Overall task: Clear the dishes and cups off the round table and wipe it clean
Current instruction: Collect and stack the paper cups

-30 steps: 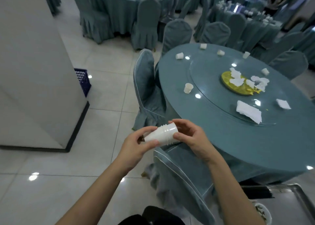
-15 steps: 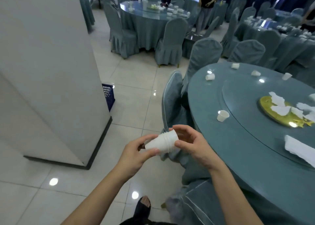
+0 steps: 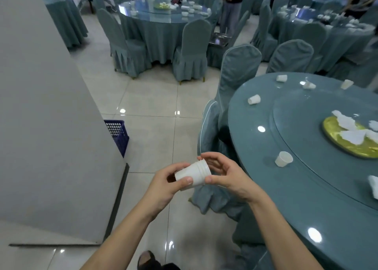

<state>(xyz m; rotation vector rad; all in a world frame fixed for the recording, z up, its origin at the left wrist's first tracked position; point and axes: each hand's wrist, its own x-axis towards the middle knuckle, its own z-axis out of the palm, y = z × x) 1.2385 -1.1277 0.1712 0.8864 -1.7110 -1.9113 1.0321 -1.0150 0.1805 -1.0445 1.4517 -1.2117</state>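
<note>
Gripping: a cup stack [image 3: 193, 174] is held on its side by both hands, base end pinched by the left hand [image 3: 165, 185], rim end by the right hand [image 3: 227, 176], off the table [image 3: 306, 198] edge. Since a second ago the grip is unchanged; only the view has been swung left. Judged: nesting done. Five loose cups are left, the nearest cup [image 3: 283, 159] by the plate [image 3: 351, 139] with tissues. Wiping not yet begun.

A grey pillar [image 3: 41, 116] is seen at left, with a blue crate [image 3: 118, 135] set on the tiled floor [image 3: 151, 106] just beside it. Covered chairs [image 3: 191, 51] are ranged round a far desk [image 3: 163, 18], where a person [image 3: 232, 6] is standing.
</note>
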